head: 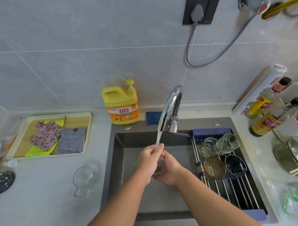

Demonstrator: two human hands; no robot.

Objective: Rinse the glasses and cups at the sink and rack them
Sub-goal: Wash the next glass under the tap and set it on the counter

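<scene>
Over the dark sink (120,167), both hands close around a small clear glass (160,168) under running water from the chrome tap (170,106). My left hand (150,162) wraps it from the left. My right hand (169,171) cups it from the right and below. The glass is mostly hidden by my fingers. The roll-up rack (236,191) spans the sink's right side and holds two clear glasses (211,146), (229,143), an amber bowl (214,167) and a dark bowl (235,165). A clear handled cup (84,178) lies on the counter to the left of the sink.
A yellow detergent bottle (120,104) and a blue sponge (153,117) stand behind the sink. A tray of cloths (50,136) sits on the left counter. Sauce bottles (265,123), a foil roll (260,90) and pots (294,156) crowd the right counter.
</scene>
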